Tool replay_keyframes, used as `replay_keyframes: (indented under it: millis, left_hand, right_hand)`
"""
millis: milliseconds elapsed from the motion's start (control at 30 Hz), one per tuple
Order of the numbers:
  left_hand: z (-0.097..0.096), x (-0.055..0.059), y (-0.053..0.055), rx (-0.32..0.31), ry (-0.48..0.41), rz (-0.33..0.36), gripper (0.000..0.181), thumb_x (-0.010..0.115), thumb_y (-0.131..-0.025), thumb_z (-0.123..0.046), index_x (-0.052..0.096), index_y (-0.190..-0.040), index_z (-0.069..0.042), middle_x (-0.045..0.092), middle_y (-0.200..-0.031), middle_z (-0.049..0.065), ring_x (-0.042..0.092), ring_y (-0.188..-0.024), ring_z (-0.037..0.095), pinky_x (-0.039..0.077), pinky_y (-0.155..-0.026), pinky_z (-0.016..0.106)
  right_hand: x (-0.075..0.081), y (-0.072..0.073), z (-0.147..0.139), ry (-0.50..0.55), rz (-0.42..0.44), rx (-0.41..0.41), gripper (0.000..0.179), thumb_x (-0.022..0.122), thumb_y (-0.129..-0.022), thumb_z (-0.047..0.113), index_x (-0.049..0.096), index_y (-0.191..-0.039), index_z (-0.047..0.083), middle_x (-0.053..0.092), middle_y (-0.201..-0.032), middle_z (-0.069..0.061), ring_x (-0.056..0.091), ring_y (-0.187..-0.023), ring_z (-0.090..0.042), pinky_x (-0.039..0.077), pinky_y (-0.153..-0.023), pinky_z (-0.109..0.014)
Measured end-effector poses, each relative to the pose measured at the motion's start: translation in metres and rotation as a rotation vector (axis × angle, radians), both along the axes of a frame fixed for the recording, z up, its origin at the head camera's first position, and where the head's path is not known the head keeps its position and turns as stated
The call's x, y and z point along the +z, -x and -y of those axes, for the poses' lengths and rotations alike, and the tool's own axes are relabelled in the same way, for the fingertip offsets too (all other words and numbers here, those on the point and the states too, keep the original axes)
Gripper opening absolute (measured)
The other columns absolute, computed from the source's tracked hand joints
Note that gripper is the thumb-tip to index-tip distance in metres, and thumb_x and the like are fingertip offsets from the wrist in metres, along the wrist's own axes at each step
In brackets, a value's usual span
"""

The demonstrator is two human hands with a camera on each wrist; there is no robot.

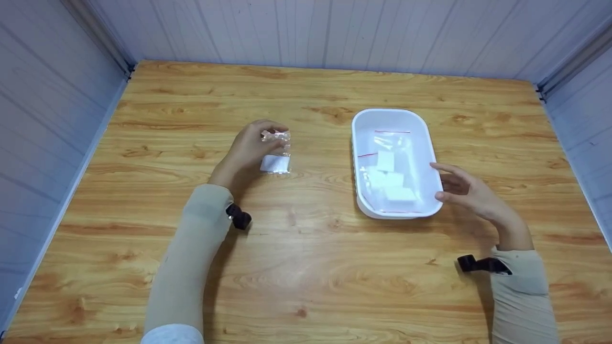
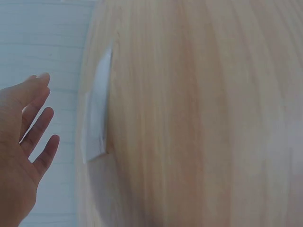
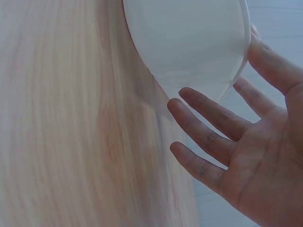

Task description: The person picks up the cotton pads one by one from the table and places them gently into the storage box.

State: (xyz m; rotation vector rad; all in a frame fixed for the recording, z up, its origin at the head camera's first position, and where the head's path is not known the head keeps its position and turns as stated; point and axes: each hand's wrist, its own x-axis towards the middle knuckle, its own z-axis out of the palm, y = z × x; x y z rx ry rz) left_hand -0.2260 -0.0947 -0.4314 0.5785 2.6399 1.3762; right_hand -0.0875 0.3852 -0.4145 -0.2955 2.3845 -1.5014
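In the head view my left hand (image 1: 256, 143) is over a small clear plastic bag (image 1: 276, 164) with a white flat piece inside, and its thumb overlaps the bag's crinkled end. The left wrist view has the left fingers (image 2: 38, 130) spread, apart from a blurred white shape (image 2: 98, 109) close to the wood surface. A white plastic basket (image 1: 397, 113) stands to the right. My right hand (image 1: 471, 193) is at its near right side, thumb and index fingertips at the rim. In the right wrist view the other fingers (image 3: 203, 135) spread loosely below the basket wall (image 3: 189, 42).
Inside the basket lie several clear bags (image 1: 389, 179) with red zip lines and white pieces. A wood-grain table (image 1: 306, 267) lies beneath everything. Pale panel walls (image 1: 311, 33) close off its back and sides.
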Motion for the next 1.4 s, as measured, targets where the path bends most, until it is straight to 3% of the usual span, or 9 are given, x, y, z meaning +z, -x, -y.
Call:
replay_keyframes:
  millis: [267,500,733,967,1400]
  left_hand:
    - [0.015,-0.009,0.002,0.034,0.010,0.043,0.033,0.074,-0.091,-0.013,0.069,-0.122,-0.008,0.063,-0.127,0.008,0.057,-0.118,0.024,0.044,-0.101,0.041]
    - [0.027,-0.013,0.003,0.046,0.012,0.046,0.034,0.074,-0.089,-0.007,0.068,-0.123,-0.008,0.063,-0.127,0.008,0.052,-0.125,0.026,0.036,-0.109,0.043]
    - [0.035,-0.018,0.004,0.048,-0.029,0.071,0.035,0.076,-0.089,-0.012,0.067,-0.122,-0.003,0.064,-0.121,0.012,0.060,-0.111,0.027,0.044,-0.102,0.041]
    - [0.038,-0.021,0.006,0.050,-0.036,0.082,0.035,0.075,-0.089,-0.012,0.067,-0.122,-0.003,0.065,-0.120,0.013,0.060,-0.111,0.026,0.045,-0.100,0.040]
    - [0.038,-0.020,0.012,0.044,0.128,0.046,0.047,0.079,-0.086,-0.015,0.065,-0.129,-0.008,0.060,-0.134,0.010,0.047,-0.127,0.029,0.031,-0.111,0.042]
  right_hand:
    - [-0.001,-0.002,-0.001,0.058,0.011,0.007,0.064,0.063,-0.095,-0.001,0.036,-0.152,0.006,0.045,-0.140,-0.033,0.056,-0.118,-0.009,0.051,-0.089,-0.022]
    - [-0.001,-0.002,-0.001,0.064,0.020,0.006,0.064,0.063,-0.095,-0.001,0.036,-0.152,0.006,0.047,-0.138,-0.032,0.056,-0.117,-0.009,0.052,-0.088,-0.023]
    - [0.000,-0.002,-0.001,0.043,0.009,0.009,0.063,0.063,-0.095,0.000,0.036,-0.152,0.006,0.047,-0.138,-0.034,0.056,-0.116,-0.008,0.051,-0.088,-0.021]
    - [0.000,-0.001,-0.001,0.035,-0.003,0.011,0.063,0.063,-0.095,-0.001,0.036,-0.152,0.006,0.048,-0.137,-0.032,0.056,-0.116,-0.008,0.050,-0.088,-0.020]
    - [-0.001,-0.001,0.000,0.057,0.009,-0.002,0.063,0.063,-0.094,-0.002,0.037,-0.151,0.004,0.046,-0.138,-0.035,0.056,-0.116,-0.007,0.050,-0.089,-0.021]
